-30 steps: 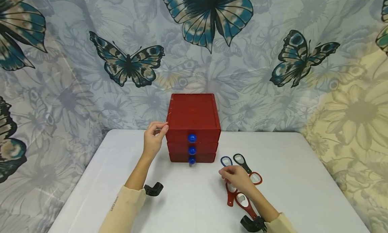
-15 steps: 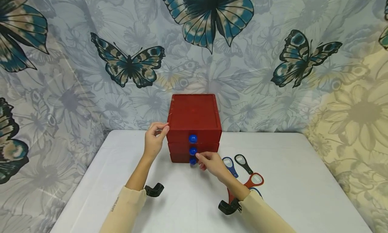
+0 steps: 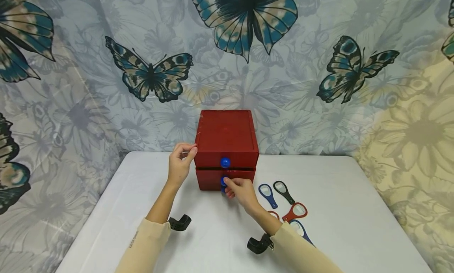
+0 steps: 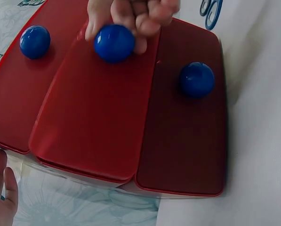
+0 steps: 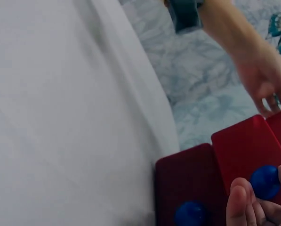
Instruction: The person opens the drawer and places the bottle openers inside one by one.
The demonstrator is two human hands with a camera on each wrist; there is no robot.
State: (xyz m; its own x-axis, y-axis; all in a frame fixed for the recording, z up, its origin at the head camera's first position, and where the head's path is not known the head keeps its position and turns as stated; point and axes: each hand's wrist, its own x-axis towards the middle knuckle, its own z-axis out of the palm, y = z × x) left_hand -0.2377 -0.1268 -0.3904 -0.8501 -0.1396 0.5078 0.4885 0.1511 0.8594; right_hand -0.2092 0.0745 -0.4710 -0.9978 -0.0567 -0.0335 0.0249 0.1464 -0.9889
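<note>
Blue and round, the middle knob (image 3: pixel 223 181) sits pinched between the fingers (image 4: pixel 145 21) of the right hand (image 3: pixel 238 190), which curl round it from the front. It belongs to the middle drawer (image 3: pixel 213 177) of a small red chest of drawers (image 3: pixel 226 137), and that drawer stands out a little from the fronts above and below it, as the left wrist view shows. The top knob (image 3: pixel 225 162) and the bottom knob (image 4: pixel 197 79) are free. The left hand (image 3: pixel 181 162) rests against the chest's left side near its top front corner, fingers bent, thumb and fingertips touching the red edge. The chest stands at the middle of the white table's (image 3: pixel 142 210) far edge, against a butterfly-print cloth (image 3: pixel 319 68). To its right, toward the middle of the table, lie several bottle openers (image 3: pixel 283 202): blue, black and red ones, close together. Small writing runs along the left sleeve (image 3: pixel 142 241), too small to read.
</note>
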